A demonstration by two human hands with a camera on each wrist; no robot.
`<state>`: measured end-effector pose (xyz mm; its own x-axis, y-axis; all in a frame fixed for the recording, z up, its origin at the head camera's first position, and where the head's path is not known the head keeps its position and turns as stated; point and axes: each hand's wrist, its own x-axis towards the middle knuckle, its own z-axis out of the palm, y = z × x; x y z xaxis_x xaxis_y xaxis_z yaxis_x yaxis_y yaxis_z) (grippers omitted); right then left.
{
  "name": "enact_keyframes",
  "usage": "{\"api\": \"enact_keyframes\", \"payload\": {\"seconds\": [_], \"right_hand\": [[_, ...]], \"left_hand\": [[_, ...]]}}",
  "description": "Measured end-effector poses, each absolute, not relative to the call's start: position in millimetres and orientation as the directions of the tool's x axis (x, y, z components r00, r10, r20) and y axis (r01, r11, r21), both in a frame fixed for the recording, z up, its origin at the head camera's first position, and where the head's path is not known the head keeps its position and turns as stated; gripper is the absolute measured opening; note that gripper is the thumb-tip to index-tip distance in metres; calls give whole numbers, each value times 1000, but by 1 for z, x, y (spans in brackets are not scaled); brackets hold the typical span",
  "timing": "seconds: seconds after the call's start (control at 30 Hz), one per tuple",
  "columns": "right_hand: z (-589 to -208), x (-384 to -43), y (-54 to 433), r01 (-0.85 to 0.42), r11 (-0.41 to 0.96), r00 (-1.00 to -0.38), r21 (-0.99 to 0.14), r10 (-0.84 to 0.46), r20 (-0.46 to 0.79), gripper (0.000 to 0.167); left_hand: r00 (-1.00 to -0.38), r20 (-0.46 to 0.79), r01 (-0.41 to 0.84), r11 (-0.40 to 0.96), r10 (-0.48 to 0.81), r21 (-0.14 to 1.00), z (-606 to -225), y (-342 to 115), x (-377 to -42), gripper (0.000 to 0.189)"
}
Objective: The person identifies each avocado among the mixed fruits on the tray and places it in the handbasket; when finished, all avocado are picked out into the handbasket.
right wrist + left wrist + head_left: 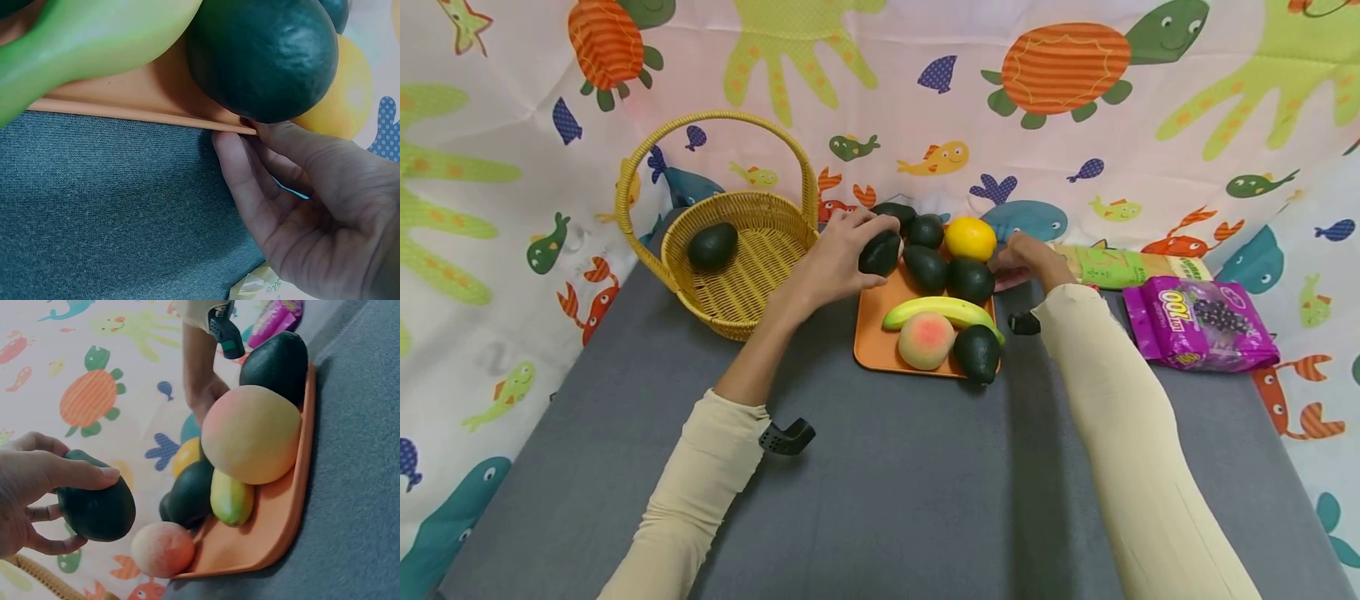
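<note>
While your left hand grips an avocado near the far left corner of the tray, it nearly hides the peach there from the head view. Your right hand pinches the tray's right rim, its fingertips hard to make out from above; your right arm partly covers a packet.

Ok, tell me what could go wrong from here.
The left hand holds a smooth, dark avocado with its fingers and thumb, so it might slip. The right hand pinches the rim of the orange tray; any tilt could send the front peach rolling. The corner avocado lies at the tray's near edge and may roll off.
</note>
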<state>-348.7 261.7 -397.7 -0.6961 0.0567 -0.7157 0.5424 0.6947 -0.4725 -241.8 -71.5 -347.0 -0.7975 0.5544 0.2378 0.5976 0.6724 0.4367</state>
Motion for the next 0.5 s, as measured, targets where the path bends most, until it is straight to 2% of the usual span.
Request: {"api": "enact_keyframes", "payload": {"seconds": [0.27,0.3,0.5], "right_hand": [[-395,-346,258,519,700,-715,-491,40,-698,78],[-395,-346,258,521,701,-713,-487,45,-699,75],[-395,-346,260,535,698,-707,-475,63,-704,97]], "left_hand": [[-833,197,549,728,517,411,-329,-97,-246,75],[-841,189,536,738,507,409,-327,-101,-248,74],[-888,124,454,801,442,390,-310,-126,-258,75]]}}
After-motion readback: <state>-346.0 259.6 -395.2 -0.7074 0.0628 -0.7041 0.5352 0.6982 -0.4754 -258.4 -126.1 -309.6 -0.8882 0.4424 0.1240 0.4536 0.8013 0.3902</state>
